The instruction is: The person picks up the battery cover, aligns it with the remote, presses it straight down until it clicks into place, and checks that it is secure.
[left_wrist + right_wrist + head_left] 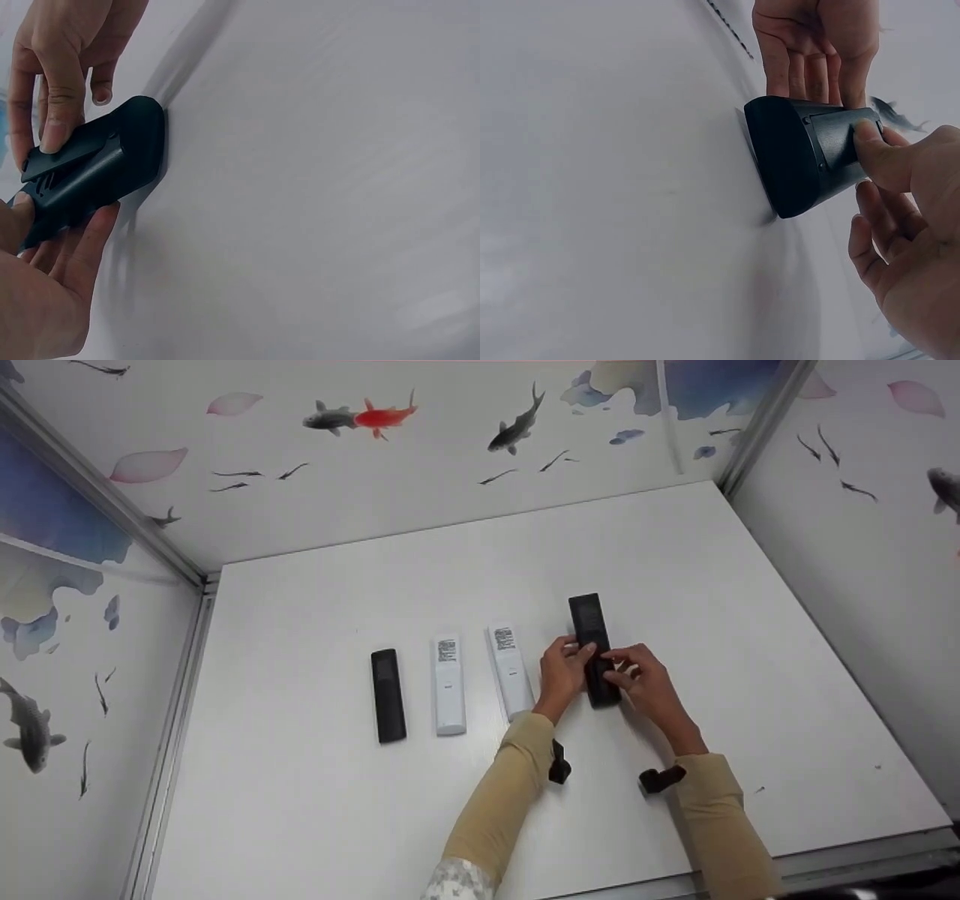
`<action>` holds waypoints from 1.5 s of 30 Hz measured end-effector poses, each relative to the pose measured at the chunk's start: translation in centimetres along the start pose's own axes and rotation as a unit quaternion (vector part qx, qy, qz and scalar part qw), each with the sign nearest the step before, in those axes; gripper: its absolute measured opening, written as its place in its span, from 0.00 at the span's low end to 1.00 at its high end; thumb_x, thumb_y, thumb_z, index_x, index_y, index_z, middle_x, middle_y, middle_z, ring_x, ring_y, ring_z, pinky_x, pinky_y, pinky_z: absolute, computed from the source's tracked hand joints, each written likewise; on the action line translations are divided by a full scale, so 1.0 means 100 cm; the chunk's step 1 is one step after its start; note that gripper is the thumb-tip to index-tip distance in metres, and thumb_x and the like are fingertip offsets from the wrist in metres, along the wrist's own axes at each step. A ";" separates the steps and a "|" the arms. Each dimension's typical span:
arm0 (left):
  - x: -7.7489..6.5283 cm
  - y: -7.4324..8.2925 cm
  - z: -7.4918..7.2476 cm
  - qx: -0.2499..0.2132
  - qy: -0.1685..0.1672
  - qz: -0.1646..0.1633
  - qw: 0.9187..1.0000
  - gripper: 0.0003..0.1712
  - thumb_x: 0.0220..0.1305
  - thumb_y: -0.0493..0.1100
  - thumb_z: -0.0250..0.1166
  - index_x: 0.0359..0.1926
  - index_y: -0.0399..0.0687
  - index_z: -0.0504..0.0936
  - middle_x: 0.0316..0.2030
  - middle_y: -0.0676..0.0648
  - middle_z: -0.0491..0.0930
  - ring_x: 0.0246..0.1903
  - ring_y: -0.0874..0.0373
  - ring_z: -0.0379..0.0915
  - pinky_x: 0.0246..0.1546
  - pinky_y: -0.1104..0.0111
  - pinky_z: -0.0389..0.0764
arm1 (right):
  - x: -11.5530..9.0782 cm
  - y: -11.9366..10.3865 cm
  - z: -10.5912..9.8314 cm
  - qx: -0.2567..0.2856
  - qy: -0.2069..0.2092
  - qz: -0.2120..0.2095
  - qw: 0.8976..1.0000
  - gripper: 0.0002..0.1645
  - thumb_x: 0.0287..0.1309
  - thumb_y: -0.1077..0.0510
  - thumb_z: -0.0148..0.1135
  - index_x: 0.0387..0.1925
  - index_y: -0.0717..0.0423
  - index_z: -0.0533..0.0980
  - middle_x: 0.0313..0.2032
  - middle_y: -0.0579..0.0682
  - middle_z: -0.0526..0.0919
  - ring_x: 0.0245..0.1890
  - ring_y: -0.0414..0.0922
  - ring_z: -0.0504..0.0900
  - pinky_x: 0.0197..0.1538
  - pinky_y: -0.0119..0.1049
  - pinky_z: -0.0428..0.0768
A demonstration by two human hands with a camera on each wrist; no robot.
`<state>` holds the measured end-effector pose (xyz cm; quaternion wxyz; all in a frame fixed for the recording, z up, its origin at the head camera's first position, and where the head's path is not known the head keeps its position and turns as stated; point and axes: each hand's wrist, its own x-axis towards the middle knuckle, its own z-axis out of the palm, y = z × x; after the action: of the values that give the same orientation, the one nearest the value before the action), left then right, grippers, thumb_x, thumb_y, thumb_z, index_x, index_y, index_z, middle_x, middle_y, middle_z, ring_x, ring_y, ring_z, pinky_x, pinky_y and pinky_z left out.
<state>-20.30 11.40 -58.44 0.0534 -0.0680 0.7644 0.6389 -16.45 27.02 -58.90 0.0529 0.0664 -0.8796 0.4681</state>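
Observation:
My left hand [562, 675] grips a black remote control [589, 619] from its left side, thumb on top and fingers beneath. The remote lies back side up, slightly off the table at this angle. With thumb and fingers my right hand [645, 682] pinches the battery cover [71, 155], which sits tilted against the remote's body in the left wrist view. The right wrist view shows the right thumb pressed on the cover [834, 139]. Beside the left hand lies a white remote control [512, 679], label side up. The inside of the battery compartment is mostly hidden.
Another white remote [448, 697] and a smaller black remote [388, 694] lie further left on the white table [300, 810]. Printed panels [420, 495] wall the table at the back and both sides. A black wrist camera [660, 780] sticks out from the right sleeve.

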 end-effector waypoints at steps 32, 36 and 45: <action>0.002 0.000 -0.006 -0.004 -0.023 0.005 1.000 0.20 0.68 0.46 0.66 0.57 0.42 0.81 0.49 0.38 0.87 0.50 0.52 0.85 0.48 0.64 0.84 | 0.002 0.005 0.005 0.035 -0.050 0.115 0.992 0.34 0.66 0.54 0.65 0.70 0.58 0.68 0.61 0.65 0.79 0.59 0.60 0.80 0.61 0.54 0.78; 0.002 0.000 -0.005 -0.005 -0.023 0.004 1.000 0.20 0.68 0.45 0.67 0.57 0.41 0.81 0.49 0.38 0.87 0.50 0.51 0.86 0.48 0.64 0.84 | 0.002 0.005 0.004 0.033 -0.053 0.120 0.991 0.35 0.66 0.52 0.65 0.70 0.58 0.68 0.61 0.66 0.78 0.59 0.60 0.80 0.61 0.55 0.78; 0.002 0.001 -0.004 0.005 -0.015 0.017 1.000 0.20 0.67 0.45 0.68 0.55 0.41 0.82 0.48 0.38 0.87 0.49 0.52 0.86 0.48 0.65 0.84 | 0.005 0.006 0.001 0.064 -0.055 0.145 0.986 0.36 0.64 0.50 0.67 0.70 0.56 0.68 0.62 0.65 0.78 0.60 0.60 0.80 0.62 0.54 0.77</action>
<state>-20.54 11.04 -58.27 0.0544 -0.0455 0.7678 0.6368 -17.06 27.22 -59.32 -0.0683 -0.0332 -0.8496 0.5219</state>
